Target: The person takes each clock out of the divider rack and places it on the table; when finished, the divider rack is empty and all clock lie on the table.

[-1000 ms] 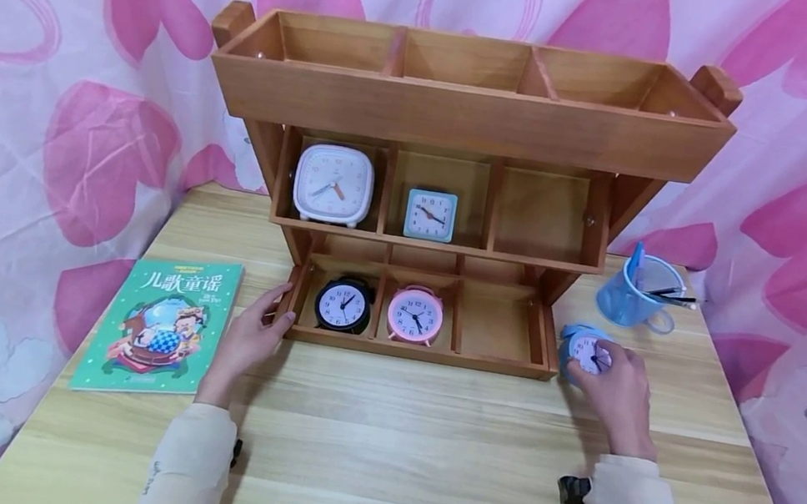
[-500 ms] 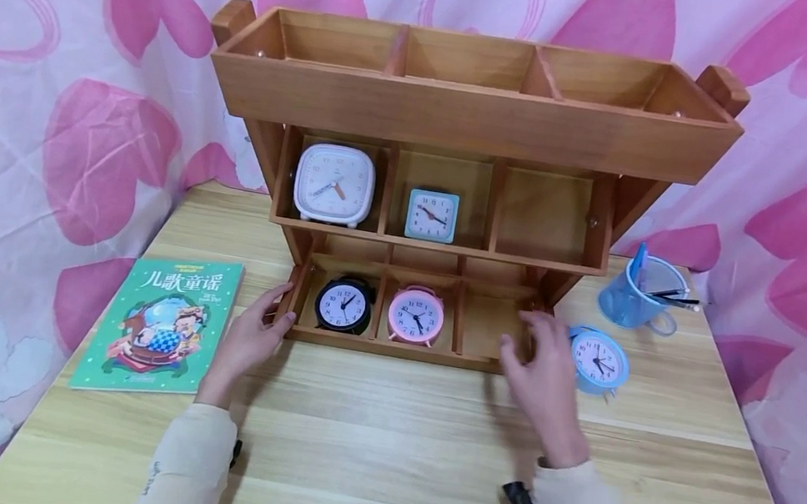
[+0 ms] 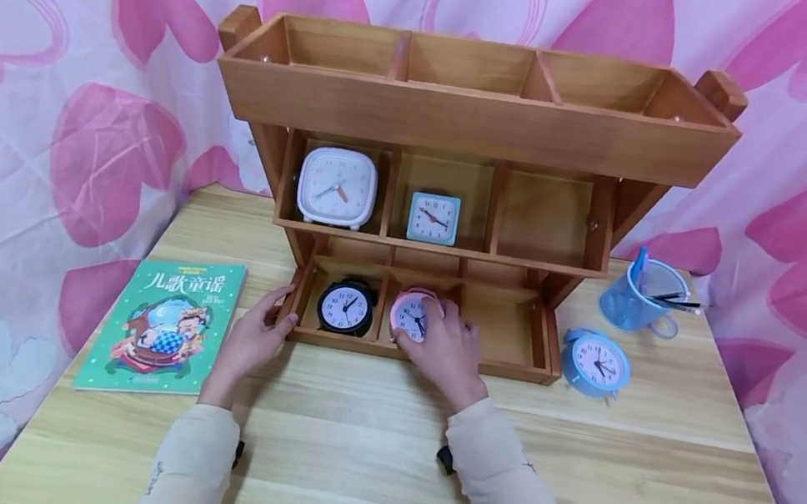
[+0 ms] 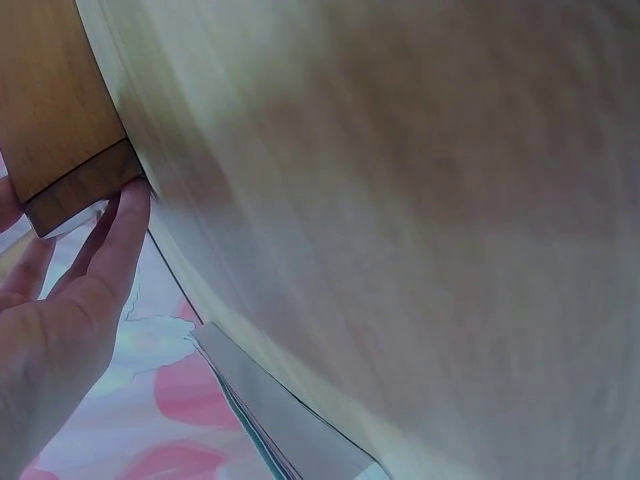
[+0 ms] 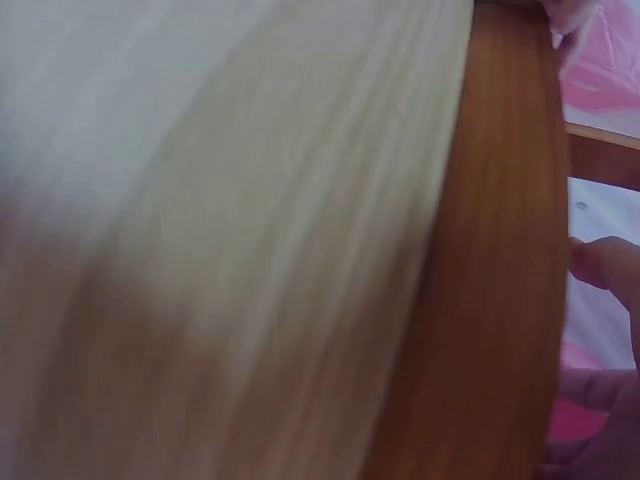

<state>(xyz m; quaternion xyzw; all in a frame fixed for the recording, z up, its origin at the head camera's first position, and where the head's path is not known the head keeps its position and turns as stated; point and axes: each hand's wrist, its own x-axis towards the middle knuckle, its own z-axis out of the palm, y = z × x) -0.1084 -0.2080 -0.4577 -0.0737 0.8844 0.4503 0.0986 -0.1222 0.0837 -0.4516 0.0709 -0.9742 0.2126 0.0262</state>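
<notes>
My right hand curls round the pink clock in the shelf's bottom middle slot; I'd lift straight toward six o'clock while my left hand, fingers relaxed, steadies the shelf.

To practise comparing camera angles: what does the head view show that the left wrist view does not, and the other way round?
Only the head view shows the round pink alarm clock gripped by the right hand, the round black alarm clock, the round blue alarm clock on the table, and the shelf's upper tiers. Only the left wrist view shows, close up, the fingers pressed against the shelf's corner. Both share the left hand, the brown wooden shelf, the pale wooden table and the pink heart-patterned cloth.
</notes>
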